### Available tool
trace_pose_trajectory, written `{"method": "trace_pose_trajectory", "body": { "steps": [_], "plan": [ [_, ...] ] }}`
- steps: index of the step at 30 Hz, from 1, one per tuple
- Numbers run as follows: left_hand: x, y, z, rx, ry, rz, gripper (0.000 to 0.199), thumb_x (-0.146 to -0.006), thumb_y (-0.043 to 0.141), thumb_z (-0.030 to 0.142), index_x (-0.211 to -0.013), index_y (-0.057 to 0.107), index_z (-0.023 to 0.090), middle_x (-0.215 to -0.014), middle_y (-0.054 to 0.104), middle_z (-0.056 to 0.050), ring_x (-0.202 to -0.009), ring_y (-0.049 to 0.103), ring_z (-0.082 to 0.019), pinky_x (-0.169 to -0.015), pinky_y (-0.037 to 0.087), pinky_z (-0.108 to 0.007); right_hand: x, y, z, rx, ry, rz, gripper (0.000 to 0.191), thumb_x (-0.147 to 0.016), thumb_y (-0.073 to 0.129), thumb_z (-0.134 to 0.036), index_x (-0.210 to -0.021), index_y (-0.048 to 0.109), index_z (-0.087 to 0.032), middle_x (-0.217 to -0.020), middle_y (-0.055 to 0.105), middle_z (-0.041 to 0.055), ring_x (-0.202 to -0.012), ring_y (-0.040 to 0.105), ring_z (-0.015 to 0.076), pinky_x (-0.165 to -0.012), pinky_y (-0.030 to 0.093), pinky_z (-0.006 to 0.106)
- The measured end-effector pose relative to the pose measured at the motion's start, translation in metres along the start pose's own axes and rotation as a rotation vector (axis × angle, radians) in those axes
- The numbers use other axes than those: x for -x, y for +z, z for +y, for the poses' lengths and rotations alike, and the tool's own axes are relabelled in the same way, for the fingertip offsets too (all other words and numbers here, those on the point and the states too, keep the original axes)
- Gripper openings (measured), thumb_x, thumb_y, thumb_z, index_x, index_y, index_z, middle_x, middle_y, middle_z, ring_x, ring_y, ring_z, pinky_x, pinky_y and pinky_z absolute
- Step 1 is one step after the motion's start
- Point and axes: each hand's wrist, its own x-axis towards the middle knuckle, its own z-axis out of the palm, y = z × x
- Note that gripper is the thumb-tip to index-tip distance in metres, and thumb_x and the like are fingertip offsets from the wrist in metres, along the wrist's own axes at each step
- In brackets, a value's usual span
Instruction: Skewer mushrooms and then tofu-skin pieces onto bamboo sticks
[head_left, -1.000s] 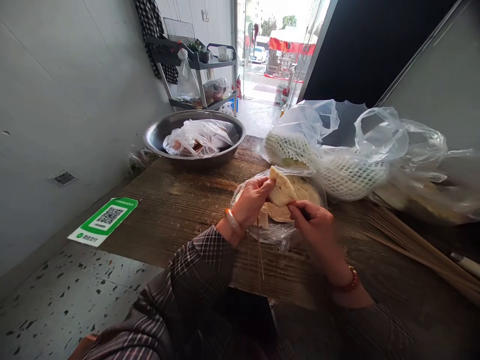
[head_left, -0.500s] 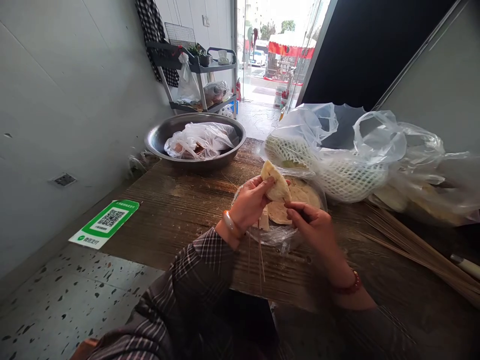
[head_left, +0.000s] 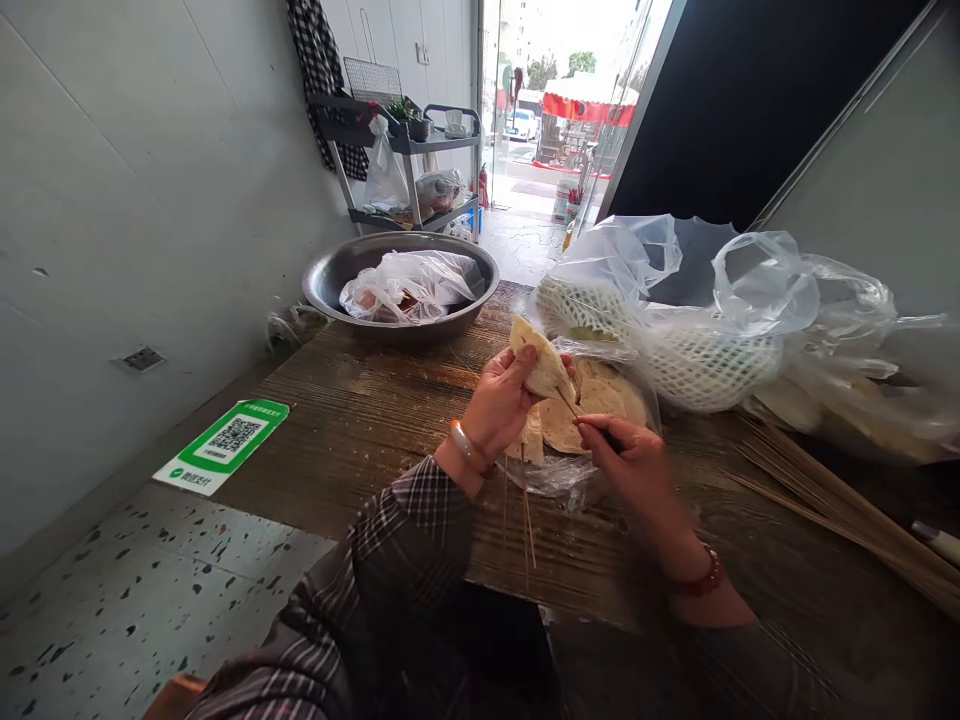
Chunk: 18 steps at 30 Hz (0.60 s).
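My left hand (head_left: pixel 504 402) is closed on a folded piece of pale flatbread (head_left: pixel 541 362), thumb on its near face. Between thumb and fingers, my right hand (head_left: pixel 624 450) pinches a thin wooden skewer (head_left: pixel 568 402), whose far part meets the bread's lower right corner. How deep it goes in is hidden. Round flatbreads (head_left: pixel 600 400) lie on a clear plastic bag under my hands. Beside them, near my left wrist, sits a folded piece of bread (head_left: pixel 531 440) with several skewers (head_left: pixel 528 520) sticking out toward me.
A metal basin (head_left: pixel 322 285) holding a plastic bag stands at the back left. Plastic bags with net-wrapped goods (head_left: pixel 697 360) sit at the back right. Loose skewers (head_left: pixel 832 500) lie on the right. A green QR-code card (head_left: pixel 225 445) rests at the table's left edge.
My right hand has drawn slightly away from the bread, and more of the skewer shows between them. The camera view has shifted a little.
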Motion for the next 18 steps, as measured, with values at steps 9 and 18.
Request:
{"method": "trace_pose_trajectory", "body": {
  "steps": [9, 18],
  "plan": [
    [0.000, -0.004, -0.009, -0.072, -0.017, -0.058, 0.030, -0.085, 0.074, 0.039, -0.101, 0.063, 0.015, -0.094, 0.076, -0.009, -0.087, 0.074, -0.020, -0.085, 0.057, -0.035, 0.000, 0.001, 0.004, -0.004, 0.002, -0.014, 0.022, -0.087, 0.065, -0.036, -0.090, 0.079, -0.020, -0.070, 0.072, 0.0031, -0.060, 0.063, 0.0158, -0.056, 0.047, 0.027],
    [-0.010, -0.015, 0.007, -0.512, 0.210, 0.015, 0.040, -0.088, 0.063, 0.056, -0.092, 0.065, 0.016, -0.084, 0.070, -0.005, -0.071, 0.065, -0.013, -0.067, 0.052, -0.026, -0.001, -0.014, -0.008, -0.182, 0.153, -0.005, 0.020, -0.085, 0.067, -0.033, -0.089, 0.077, -0.017, -0.059, 0.062, -0.0016, -0.047, 0.050, 0.0092, -0.046, 0.039, 0.022]
  ]
}}
